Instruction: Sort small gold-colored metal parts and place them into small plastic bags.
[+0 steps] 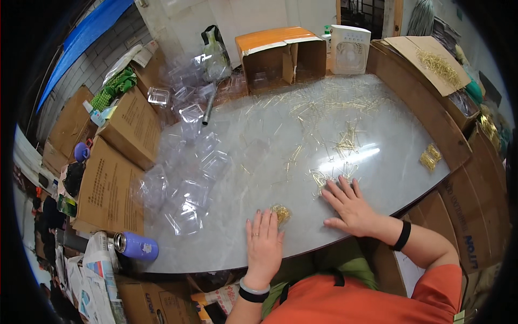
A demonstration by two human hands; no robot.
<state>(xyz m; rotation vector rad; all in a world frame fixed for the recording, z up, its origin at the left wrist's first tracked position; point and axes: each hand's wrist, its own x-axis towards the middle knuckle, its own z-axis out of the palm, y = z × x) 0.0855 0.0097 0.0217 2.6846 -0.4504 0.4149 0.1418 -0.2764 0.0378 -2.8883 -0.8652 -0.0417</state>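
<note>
My left hand (pixel 264 240) lies palm down near the table's front edge, its fingers stretched out and close together. Right beside its fingertips is a small clear pack (pixel 280 214) with gold-coloured wire pieces in it. My right hand (pixel 348 209) is spread flat on the grey tabletop (pixel 243 200). Its fingertips reach the near side of a loose pile of thin gold wire pieces (pixel 322 177), some of which look bent. Another loose heap of gold wire pieces (pixel 348 141) lies beyond it. Neither hand grips anything.
Clear plastic boxes (pixel 189 200) crowd the table's left side, with a dark tube (pixel 209 108) behind. An orange-topped carton (pixel 280 54) and white fan (pixel 349 49) stand at the back. Filled gold packs (pixel 430 157) lie far right. A purple bottle (pixel 141 246) sits front left.
</note>
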